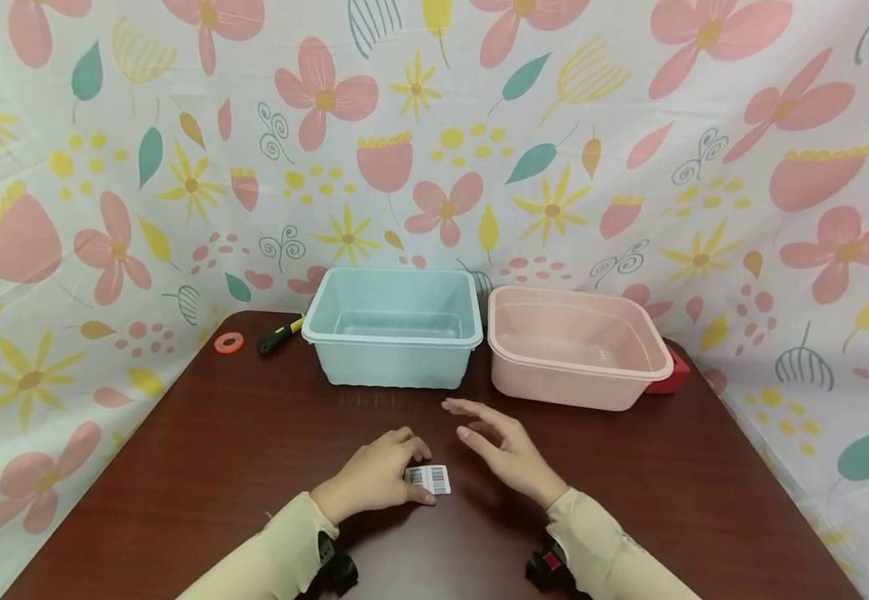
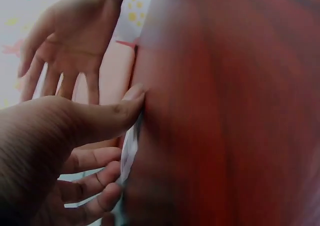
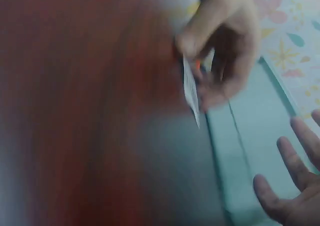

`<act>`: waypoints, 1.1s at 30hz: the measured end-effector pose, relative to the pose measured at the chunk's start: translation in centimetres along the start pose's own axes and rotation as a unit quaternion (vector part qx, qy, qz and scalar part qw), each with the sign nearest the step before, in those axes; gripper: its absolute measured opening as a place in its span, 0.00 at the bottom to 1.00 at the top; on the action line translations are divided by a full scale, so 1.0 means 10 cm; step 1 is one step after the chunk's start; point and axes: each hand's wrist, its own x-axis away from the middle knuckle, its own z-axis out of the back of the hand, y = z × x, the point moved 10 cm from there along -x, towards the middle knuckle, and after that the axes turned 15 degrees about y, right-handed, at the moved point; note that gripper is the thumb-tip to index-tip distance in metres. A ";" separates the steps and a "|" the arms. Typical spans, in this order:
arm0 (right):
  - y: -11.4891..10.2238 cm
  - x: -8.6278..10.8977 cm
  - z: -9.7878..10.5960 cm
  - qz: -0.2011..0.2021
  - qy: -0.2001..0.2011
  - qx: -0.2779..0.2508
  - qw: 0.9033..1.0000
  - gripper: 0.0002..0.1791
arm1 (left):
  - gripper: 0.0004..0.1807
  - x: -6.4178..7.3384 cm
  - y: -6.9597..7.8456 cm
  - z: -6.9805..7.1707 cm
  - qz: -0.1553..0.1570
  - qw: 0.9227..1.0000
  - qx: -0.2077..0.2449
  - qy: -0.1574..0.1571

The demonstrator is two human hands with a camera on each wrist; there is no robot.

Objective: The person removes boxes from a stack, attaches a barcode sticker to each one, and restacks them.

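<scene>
A small white barcode label point(image 1: 430, 479) lies at the tabletop in the head view, its printed side up. My left hand point(image 1: 377, 473) grips it at opposite edges, thumb on the near side and fingertips on the far side. In the left wrist view the label point(image 2: 130, 148) shows nearly edge-on between thumb and fingers. To the right of it, my right hand point(image 1: 507, 454) hovers over the table with fingers extended and nothing in it. The right wrist view shows the label point(image 3: 190, 88) blurred beneath the left hand point(image 3: 232, 51).
Toward the back of the dark wooden table point(image 1: 202, 467) stand a light blue basin point(image 1: 392, 362) and a pink basin point(image 1: 569, 383). An orange ring-shaped roll point(image 1: 228, 342) and a black-and-yellow tool point(image 1: 278, 337) lie at the back left. A red object point(image 1: 670, 375) is partly hidden behind the pink basin.
</scene>
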 end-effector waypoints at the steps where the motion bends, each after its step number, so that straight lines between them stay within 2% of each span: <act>1: 0.04 0.02 -0.07 -0.014 -0.009 -0.012 1.000 0.25 | 0.29 0.01 -0.01 -0.02 0.002 1.000 0.003 0.001; 5: 0.17 0.11 -0.28 -0.048 -0.046 -0.029 0.997 0.34 | 0.25 0.01 -0.05 -0.08 0.012 0.999 0.041 0.008; 8: 0.21 0.16 -0.35 -0.041 -0.067 -0.023 0.997 0.38 | 0.23 0.02 -0.07 -0.10 0.010 0.997 0.078 0.014; 13: 0.22 0.21 -0.40 -0.014 -0.090 -0.020 0.996 0.33 | 0.15 0.03 -0.02 -0.13 -0.019 0.992 0.123 0.018; 16: 0.23 0.23 -0.41 -0.011 -0.101 -0.024 0.995 0.32 | 0.08 0.03 0.00 -0.12 -0.024 0.984 0.172 0.040; 20: 0.24 0.24 -0.39 -0.015 -0.088 -0.027 0.996 0.28 | 0.04 0.03 -0.07 -0.04 0.005 0.968 0.230 0.096; 23: 0.25 0.23 -0.35 -0.011 -0.062 -0.009 0.998 0.21 | 0.07 0.03 -0.12 0.01 0.029 0.962 0.240 0.128; 29: 0.32 0.19 -0.27 -0.031 -0.019 0.018 0.999 0.07 | 0.07 0.02 -0.13 0.04 0.046 0.960 0.240 0.135; 33: 0.31 0.15 -0.21 -0.041 0.018 0.024 0.999 0.03 | 0.06 0.01 -0.15 0.04 0.057 0.954 0.260 0.139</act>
